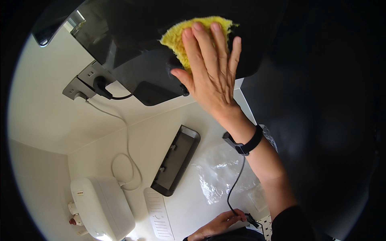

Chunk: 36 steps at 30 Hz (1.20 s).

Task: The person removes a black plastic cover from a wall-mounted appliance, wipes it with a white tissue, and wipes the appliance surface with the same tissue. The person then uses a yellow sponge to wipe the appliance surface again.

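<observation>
My right hand (pixel 209 63), palm down with its fingers a little spread, presses a yellow fluffy cloth (pixel 176 40) flat against a glossy black panel (pixel 135 69). A black strap with a small device (pixel 241 144) circles the right wrist. Low in the view, my left hand (pixel 224 221) has its fingers closed around a thin black cable (pixel 231 192). That cable runs up to the wrist device. Below the panel a dark grey shallow tray (pixel 191 156) lies at a slant on a white surface.
Clear plastic wrapping (pixel 223 171) lies beside the tray. A white slotted strip (pixel 158 214) is below it. At the lower left sits a white rounded appliance (pixel 105 205) with pipe fittings. Two plugs are in grey wall sockets (pixel 90 73). A large dark surface (pixel 313 120) fills the right side.
</observation>
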Motion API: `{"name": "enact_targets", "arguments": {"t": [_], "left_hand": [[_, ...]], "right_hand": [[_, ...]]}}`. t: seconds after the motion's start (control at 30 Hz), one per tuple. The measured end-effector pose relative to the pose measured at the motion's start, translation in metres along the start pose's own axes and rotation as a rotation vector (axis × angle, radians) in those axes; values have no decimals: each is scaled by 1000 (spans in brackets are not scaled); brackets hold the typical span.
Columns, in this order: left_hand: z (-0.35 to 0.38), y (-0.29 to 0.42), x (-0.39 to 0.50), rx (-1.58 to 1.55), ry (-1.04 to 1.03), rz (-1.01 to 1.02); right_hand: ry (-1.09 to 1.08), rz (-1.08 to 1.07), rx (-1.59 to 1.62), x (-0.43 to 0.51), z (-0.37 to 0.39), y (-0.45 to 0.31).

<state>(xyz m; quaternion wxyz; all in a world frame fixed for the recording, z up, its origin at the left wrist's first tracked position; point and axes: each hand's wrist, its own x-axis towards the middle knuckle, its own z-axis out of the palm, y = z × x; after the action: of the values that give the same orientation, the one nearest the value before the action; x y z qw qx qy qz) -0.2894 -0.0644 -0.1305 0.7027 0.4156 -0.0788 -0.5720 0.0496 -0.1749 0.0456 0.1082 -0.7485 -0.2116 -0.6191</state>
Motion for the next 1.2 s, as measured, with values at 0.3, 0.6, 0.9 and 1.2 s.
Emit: {"name": "enact_targets", "arguments": {"t": [0.3, 0.6, 0.9, 1.2], "left_hand": [[1, 0, -3, 45, 34, 11], [5, -2, 5, 40, 20, 26], [6, 1, 4, 37, 25, 9], [4, 6, 2, 33, 78, 1]], "right_hand": [[-40, 62, 2, 14, -7, 11], [-101, 80, -63, 10, -7, 13], [-62, 67, 4, 6, -5, 8], [-85, 108, -121, 24, -13, 10]]}}
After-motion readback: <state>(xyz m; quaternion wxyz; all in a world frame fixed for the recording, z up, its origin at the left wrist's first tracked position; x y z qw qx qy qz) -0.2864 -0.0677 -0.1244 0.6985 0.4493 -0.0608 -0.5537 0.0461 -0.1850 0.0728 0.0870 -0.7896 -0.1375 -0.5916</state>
